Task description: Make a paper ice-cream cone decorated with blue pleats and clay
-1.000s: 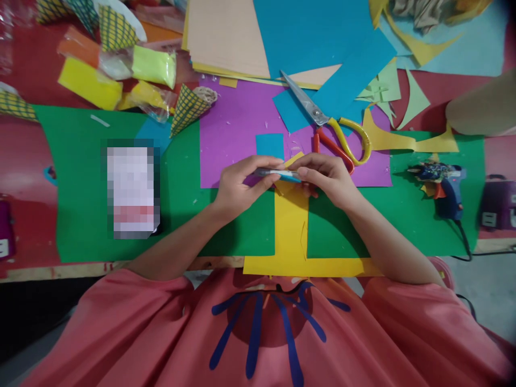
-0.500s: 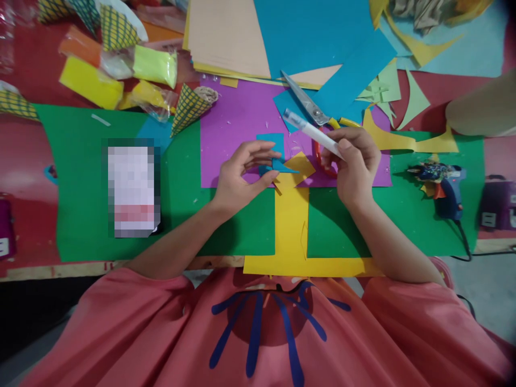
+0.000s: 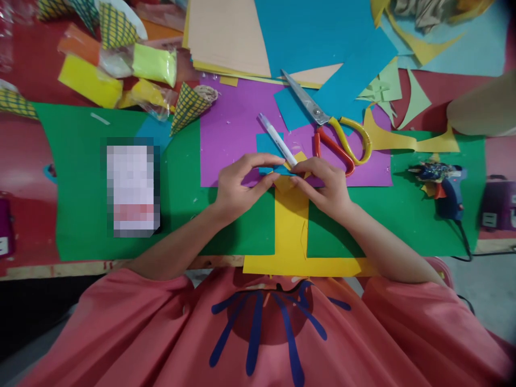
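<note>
Between the fingertips of both hands is a small blue paper piece (image 3: 284, 170). My left hand (image 3: 242, 185) pinches its left end, thumb below and fingers above. My right hand (image 3: 325, 185) pinches the right end in the same way. A white pen (image 3: 278, 141) lies on the purple sheet (image 3: 237, 115), its lower end close to my right fingertips. Behind my left fingers lies a blue paper square (image 3: 269, 143). Orange-yellow paper pieces (image 3: 300, 158) sit partly hidden under the hands, above a yellow paper strip (image 3: 291, 226).
Scissors (image 3: 318, 114) with red and yellow handles lie open right of the pen. A glue gun (image 3: 448, 191) rests on the green sheet (image 3: 403, 215) at the right. At the left are a blurred-out phone (image 3: 131, 183), a patterned cone (image 3: 189, 107) and clay packets (image 3: 155, 65).
My right hand has put the pen down on the purple sheet and moved left to grip the blue piece. My left hand has closed more on that piece. The scissor handles are now uncovered.
</note>
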{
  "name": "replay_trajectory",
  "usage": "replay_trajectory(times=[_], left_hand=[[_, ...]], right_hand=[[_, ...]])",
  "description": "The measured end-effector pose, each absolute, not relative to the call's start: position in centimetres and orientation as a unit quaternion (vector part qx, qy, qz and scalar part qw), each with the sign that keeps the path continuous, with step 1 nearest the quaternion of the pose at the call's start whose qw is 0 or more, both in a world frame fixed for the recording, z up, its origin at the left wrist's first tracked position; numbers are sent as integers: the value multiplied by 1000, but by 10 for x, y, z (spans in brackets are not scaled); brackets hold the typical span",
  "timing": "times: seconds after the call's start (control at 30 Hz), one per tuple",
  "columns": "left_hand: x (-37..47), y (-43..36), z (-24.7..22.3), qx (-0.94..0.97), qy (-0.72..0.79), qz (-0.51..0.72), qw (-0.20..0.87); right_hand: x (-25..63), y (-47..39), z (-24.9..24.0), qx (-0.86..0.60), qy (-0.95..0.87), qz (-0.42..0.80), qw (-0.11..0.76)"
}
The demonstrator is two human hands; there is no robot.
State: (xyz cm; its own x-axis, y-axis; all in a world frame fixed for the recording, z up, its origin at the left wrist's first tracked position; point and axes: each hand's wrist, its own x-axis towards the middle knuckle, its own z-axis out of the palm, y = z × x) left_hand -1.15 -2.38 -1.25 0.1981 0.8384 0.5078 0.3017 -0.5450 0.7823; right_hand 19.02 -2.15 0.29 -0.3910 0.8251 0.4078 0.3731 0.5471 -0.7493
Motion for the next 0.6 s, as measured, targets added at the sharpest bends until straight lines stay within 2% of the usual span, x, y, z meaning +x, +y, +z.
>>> replay_trajectory(times=[0.27,0.4,0.6], left_hand=[[-15,-23,-8,795,382,444,158],[-15,-22,-9,798,357,458,159],[-15,-23,-11,792,336,467,204]], right_hand=[[182,-24,9,-399,-568,588,415],[183,-22,9,-407,-517,631,411],[183,-21,7,-411,-519,624,414]])
